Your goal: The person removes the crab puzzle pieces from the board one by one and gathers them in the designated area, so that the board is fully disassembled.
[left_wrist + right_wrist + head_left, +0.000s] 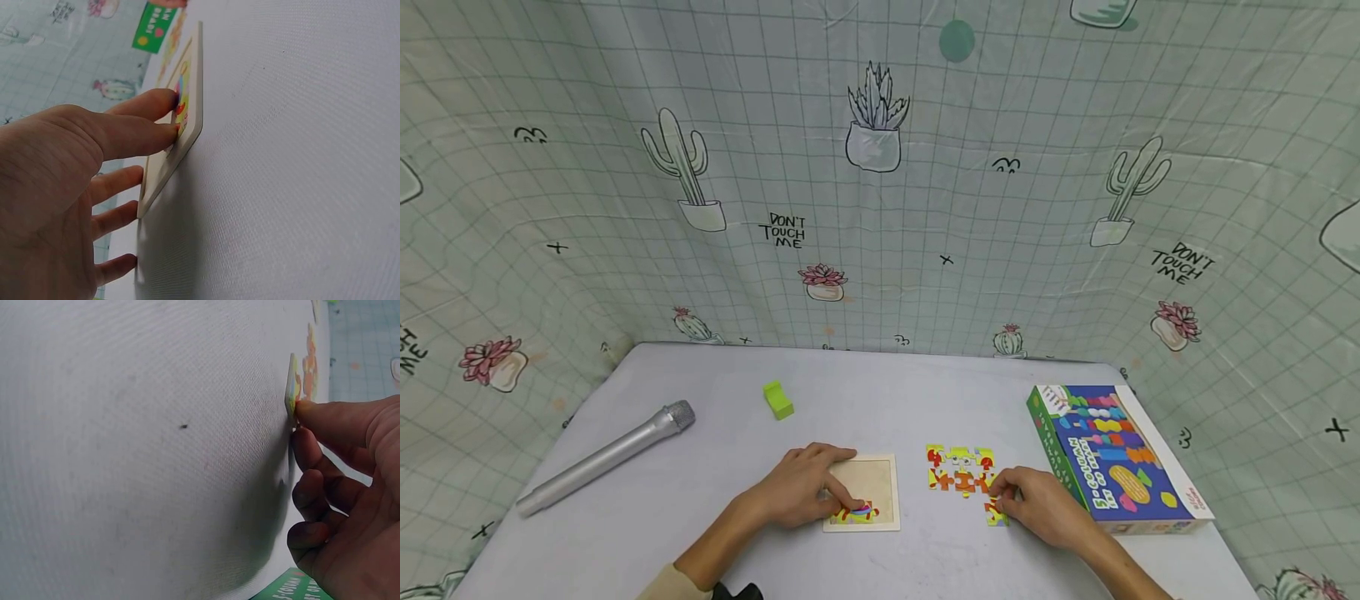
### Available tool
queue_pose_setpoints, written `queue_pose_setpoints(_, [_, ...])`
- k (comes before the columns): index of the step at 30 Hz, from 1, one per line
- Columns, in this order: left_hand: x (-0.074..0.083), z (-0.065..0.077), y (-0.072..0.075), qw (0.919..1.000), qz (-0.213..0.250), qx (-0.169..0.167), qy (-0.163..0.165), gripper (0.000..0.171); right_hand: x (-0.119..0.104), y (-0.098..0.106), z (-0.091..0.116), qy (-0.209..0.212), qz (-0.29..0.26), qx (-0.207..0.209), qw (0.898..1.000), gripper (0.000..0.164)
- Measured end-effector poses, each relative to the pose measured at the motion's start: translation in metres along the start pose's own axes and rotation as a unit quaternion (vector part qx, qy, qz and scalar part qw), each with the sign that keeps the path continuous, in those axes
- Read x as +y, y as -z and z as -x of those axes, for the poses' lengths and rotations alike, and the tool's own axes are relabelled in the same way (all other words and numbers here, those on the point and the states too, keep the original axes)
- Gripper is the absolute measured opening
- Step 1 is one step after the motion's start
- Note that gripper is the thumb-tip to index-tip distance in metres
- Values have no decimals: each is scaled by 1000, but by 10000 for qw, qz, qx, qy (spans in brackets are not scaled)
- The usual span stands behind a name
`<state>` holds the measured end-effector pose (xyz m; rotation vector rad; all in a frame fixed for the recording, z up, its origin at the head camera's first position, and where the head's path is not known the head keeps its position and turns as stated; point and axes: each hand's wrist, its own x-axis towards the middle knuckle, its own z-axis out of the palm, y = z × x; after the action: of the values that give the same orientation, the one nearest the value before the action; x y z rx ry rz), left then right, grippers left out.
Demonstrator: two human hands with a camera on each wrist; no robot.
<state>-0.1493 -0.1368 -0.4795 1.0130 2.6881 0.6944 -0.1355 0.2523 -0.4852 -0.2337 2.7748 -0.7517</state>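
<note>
A shallow wooden puzzle tray [886, 483] lies on the table, with joined puzzle pieces [853, 518] along its near edge. My left hand [801, 490] is over the tray's left side. Its thumb and index finger, fairly straight, press on those pieces, and the other fingers spread along the tray's edge in the left wrist view. My right hand [1037, 502] pinches a yellow puzzle piece [997, 517] by its right edge between thumb and index finger, the other fingers curled. Just beyond it lie more puzzle pieces [961, 469], yellow with red and orange shapes, grouped in rows.
A blue and green toy box [1120, 458] stands right of my right hand. At the left lies a silver microphone [606, 458]. A lime-green block [778, 401] sits further back. Behind the white table [880, 387] hangs a cactus-print curtain [880, 208].
</note>
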Motion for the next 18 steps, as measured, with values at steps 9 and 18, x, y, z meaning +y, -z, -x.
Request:
queue_pose_setpoints(9, [0, 0, -1, 10000, 9, 8, 31, 23, -2, -1, 1, -70, -34, 8, 10000, 10])
queue_pose_setpoints(18, [1, -2, -1, 9999, 56, 6, 109, 25, -2, -1, 2, -156, -25, 23, 9999, 11])
